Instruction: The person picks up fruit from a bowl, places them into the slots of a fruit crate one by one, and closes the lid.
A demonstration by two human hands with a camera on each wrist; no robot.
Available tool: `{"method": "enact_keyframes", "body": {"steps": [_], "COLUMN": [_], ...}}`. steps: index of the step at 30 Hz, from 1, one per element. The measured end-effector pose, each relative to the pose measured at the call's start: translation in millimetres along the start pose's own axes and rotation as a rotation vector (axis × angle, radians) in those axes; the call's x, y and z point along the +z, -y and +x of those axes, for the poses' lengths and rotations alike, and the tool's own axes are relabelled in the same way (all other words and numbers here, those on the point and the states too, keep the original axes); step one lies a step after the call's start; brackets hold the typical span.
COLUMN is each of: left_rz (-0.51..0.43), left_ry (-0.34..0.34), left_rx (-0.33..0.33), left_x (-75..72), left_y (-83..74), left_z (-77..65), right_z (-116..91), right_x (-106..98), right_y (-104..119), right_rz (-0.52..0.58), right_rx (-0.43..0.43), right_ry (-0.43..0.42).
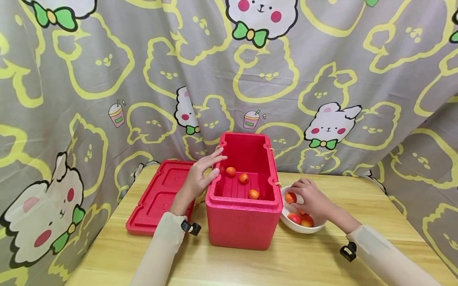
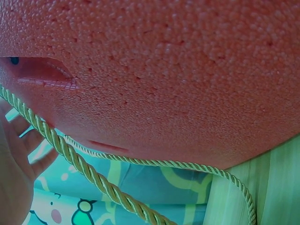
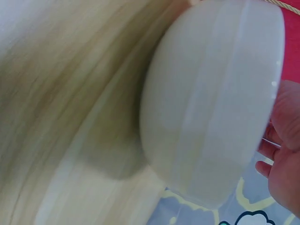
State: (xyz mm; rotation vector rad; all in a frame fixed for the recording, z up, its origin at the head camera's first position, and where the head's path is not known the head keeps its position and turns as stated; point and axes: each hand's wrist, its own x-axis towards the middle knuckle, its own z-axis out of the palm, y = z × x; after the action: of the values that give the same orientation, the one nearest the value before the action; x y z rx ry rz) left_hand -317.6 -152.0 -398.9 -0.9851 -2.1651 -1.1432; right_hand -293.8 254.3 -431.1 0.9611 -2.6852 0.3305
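A red foam box [image 1: 243, 222] stands without its lid, and three small orange-red fruits [image 1: 243, 178] lie on its floor. My left hand [image 1: 200, 172] rests on the box's left rim with its fingers extended. In the left wrist view, part of that hand [image 2: 14, 173] shows beyond a twisted gold cord [image 2: 79, 164]. To the right of the box is a white bowl [image 1: 300, 229] with several more fruits [image 1: 306, 221]. Reaching into it, my right hand [image 1: 313, 200] pinches an orange-red fruit [image 1: 290, 198]. The right wrist view shows only the bowl's outside [image 3: 206, 103] and part of the hand [image 3: 286, 154].
The red lid [image 1: 154, 206] lies flat on the wooden table [image 1: 307, 262] to the left of the box. A patterned grey curtain [image 1: 222, 75] hangs behind and at both sides. Cord loops stick out at the box's sides.
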Motion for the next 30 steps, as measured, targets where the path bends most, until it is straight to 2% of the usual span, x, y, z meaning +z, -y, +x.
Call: {"method": "enact_keyframes", "body": {"steps": [8,14,20,30], "left_rz": [0.004,0.005,0.004,0.003], "left_ry": [-0.005,0.004,0.003,-0.003], "left_rx": [0.003,-0.005,0.001,0.007], "left_x": [-1.4,-1.3,-1.1,-0.7], "left_y": [-1.1,-1.9,-0.7,-0.2], "left_z": [0.6,-0.5,-0.1,0.0], "right_z": [8.3,14.5,24.1,43.8], "right_x": [-16.2,-30.2,-43.0,-60.8], "right_y": [1.5,5.6,11.2,20.0], "right_rz": [-0.009,0.023,0.052,0.089], "right_rx": [-0.058,-0.070,-0.051,-0.080], "right_ry": [-0.140,-0.245,-0.285,-0.373]}}
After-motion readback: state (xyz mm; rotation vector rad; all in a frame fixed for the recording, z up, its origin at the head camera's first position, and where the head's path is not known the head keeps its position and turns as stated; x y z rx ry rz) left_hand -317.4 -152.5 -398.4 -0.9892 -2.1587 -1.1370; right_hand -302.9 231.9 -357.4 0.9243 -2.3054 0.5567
